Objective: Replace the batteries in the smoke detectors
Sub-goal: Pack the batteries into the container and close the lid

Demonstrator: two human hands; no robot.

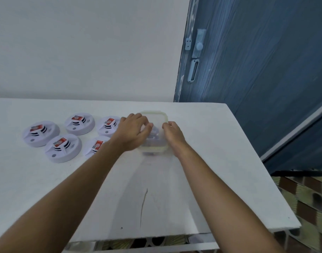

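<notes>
Several white round smoke detectors with red labels lie on the white table at the left: one at the far left, one at the back, one in front, and two more partly hidden by my left arm. A clear square plastic container with a pale green rim stands in the middle; small dark items inside are blurred. My left hand reaches into it with curled fingers. My right hand holds the container's right side.
A white wall rises behind the table. A blue door with a pale latch stands to the right. Patterned floor tiles show beyond the table's right and front edges.
</notes>
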